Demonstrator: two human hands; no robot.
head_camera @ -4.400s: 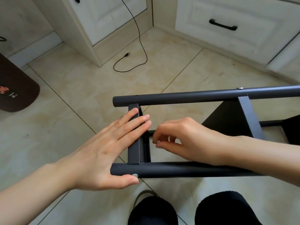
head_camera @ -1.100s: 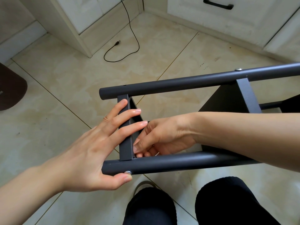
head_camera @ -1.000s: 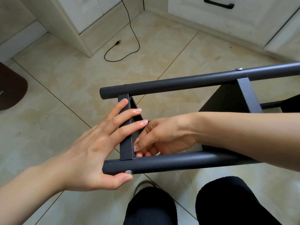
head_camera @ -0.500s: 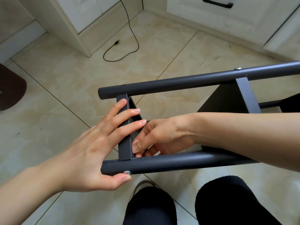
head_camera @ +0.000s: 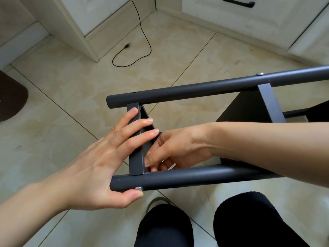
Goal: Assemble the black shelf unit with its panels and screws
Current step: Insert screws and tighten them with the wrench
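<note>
The black shelf unit lies on its side over the tiled floor, with an upper tube [head_camera: 195, 90] and a lower tube [head_camera: 195, 177]. A narrow end panel [head_camera: 136, 163] stands between them at the left, and a second panel [head_camera: 268, 102] further right. My left hand [head_camera: 99, 163] lays its fingers flat on the end panel. Its thumb presses up on a silver screw head [head_camera: 138, 188] under the lower tube. My right hand [head_camera: 178, 150] reaches between the tubes, fingertips bunched in the corner where panel meets lower tube. What they pinch is hidden.
Another screw [head_camera: 259, 74] sits on the upper tube. A black cable [head_camera: 142, 43] trails on the floor beyond. White cabinets [head_camera: 267, 24] stand at the back, a brown mat [head_camera: 10, 97] at the left. My knees [head_camera: 165, 227] are just below the frame.
Since the oldest frame my right hand has dropped from mid-frame into the corner by the lower tube. Over the last second both hands have stayed almost still.
</note>
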